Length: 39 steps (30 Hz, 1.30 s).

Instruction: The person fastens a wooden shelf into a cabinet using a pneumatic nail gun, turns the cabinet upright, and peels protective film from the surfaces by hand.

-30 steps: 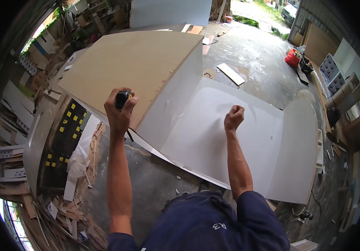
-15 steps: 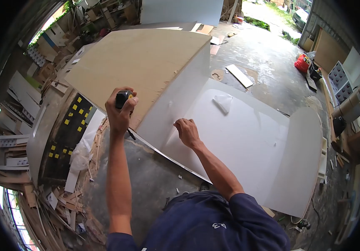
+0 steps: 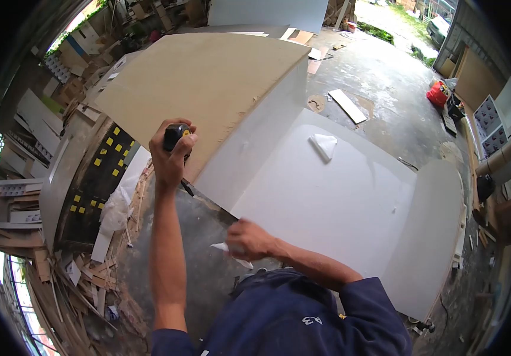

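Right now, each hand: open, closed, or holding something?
Left hand: closed, holding a black tool.
Right hand: blurred, fingers curled; whether it grips the white scrap cannot be told.

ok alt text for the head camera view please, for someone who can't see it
A person's left hand grips a black handheld tool near a large tan board; the right hand, motion-blurred, is near a white panel. Scrap wood litters the workshop floor.

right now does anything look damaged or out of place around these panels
Yes: the tan panel has rough flecks along one edge, perhaps chipping, and a crumpled white scrap lies on the white panel like stray litter. Wood offcuts are heaped untidily at left.
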{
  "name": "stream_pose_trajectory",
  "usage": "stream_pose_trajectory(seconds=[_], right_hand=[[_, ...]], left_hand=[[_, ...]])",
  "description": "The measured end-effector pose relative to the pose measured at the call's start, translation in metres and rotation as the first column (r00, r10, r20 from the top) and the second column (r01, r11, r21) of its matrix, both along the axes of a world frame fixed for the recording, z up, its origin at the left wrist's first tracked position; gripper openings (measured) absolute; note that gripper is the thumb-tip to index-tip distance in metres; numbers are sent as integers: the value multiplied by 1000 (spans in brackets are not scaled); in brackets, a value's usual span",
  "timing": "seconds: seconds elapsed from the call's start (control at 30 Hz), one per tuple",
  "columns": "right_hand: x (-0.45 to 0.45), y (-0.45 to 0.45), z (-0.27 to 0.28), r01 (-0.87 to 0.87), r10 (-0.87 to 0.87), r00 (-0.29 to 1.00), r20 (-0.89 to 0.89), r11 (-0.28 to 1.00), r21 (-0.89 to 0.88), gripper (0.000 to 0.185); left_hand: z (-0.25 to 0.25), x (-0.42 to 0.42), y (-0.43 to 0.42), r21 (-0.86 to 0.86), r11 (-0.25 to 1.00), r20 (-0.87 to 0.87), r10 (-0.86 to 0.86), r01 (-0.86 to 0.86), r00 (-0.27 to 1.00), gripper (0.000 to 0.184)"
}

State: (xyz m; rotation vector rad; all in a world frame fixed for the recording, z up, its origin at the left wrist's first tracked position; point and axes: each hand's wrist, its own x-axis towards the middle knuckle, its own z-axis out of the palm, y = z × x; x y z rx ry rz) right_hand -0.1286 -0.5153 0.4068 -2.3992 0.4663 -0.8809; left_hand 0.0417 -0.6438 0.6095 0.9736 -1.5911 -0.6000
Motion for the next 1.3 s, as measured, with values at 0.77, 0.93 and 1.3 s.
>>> stream_pose_trajectory(seconds=[0.77, 0.93, 1.3], right_hand=[[28, -87, 107, 643, -560, 608, 563, 763, 64, 21], [23, -98, 99, 584, -482, 651, 587, 811, 19, 20], [23, -97, 101, 582, -484, 643, 593, 813, 33, 14]], left_hand=[[5, -4, 5, -8, 1000, 24, 26, -26, 999, 25], [2, -6, 4, -38, 999, 34, 40, -39, 999, 24], [2, -6, 4, -20, 999, 24, 40, -40, 999, 23]])
